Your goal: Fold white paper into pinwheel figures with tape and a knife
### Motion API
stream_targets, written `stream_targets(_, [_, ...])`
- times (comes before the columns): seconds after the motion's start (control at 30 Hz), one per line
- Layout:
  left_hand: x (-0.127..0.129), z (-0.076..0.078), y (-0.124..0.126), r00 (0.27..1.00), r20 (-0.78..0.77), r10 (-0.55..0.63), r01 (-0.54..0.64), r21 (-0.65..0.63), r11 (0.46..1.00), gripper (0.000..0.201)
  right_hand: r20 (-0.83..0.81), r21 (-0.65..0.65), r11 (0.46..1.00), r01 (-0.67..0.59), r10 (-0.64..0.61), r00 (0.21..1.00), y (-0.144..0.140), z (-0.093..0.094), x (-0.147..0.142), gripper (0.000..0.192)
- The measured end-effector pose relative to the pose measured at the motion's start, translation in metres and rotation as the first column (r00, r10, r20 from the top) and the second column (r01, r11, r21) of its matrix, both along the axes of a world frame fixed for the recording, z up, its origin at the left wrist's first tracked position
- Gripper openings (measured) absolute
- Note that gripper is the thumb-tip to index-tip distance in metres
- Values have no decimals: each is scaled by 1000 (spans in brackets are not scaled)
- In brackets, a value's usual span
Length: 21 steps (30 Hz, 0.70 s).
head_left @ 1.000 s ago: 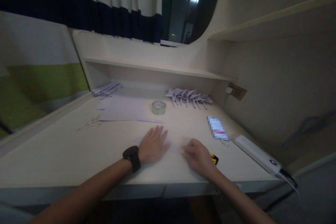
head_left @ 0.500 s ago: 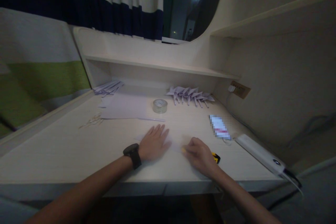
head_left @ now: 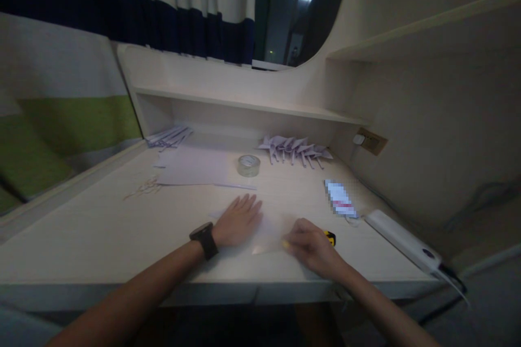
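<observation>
My left hand [head_left: 238, 220], with a dark watch [head_left: 204, 238] on its wrist, lies flat with the fingers stretched over a thin white sheet of paper [head_left: 266, 239] near the desk's front. To its right, my right hand [head_left: 310, 244] is closed, thumb and fingers pinched. What it grips looks like a yellow-and-black utility knife [head_left: 330, 237]; its rear end sticks out behind the hand and a yellow bit shows at the fingertips. The hand hides the middle of it. Part of the sheet lies between the two hands, its edges faint.
A roll of clear tape [head_left: 248, 166] stands beyond my hands. White paper sheets [head_left: 193, 165], rolled paper sticks [head_left: 169, 137] and strings [head_left: 144, 187] lie at left. Several paper pinwheels [head_left: 295, 147] are at the back. A phone [head_left: 341, 198] and a power strip [head_left: 401, 243] lie right.
My right hand has moved slightly toward the desk's front edge, its fingertips lower. The knife's rear end has shifted left and up. More of the sheet's edge shows. My left hand stays flat.
</observation>
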<state>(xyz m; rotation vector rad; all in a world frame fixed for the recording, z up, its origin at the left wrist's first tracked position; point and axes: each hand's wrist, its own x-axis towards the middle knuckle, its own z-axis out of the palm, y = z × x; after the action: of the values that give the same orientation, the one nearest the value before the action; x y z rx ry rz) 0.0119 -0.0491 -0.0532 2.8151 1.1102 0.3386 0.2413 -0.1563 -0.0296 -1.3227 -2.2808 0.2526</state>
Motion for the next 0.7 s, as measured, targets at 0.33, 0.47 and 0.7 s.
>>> stream_targets(0.33, [-41, 35, 3, 970, -3, -242, 242, -16, 970, 58, -94, -11, 999, -30, 29, 995, -2, 2, 8, 16])
stream_targets(0.47, [-42, 33, -5, 960, -93, -263, 269, 61, 961, 25, -185, 71, 997, 37, -23, 982, -2, -2, 12, 20])
stream_targets(0.7, [-35, 25, -21, 952, -222, -210, 263, 245, 933, 26, -232, 285, 906, 313, -251, 940, 1, -12, 9, 25])
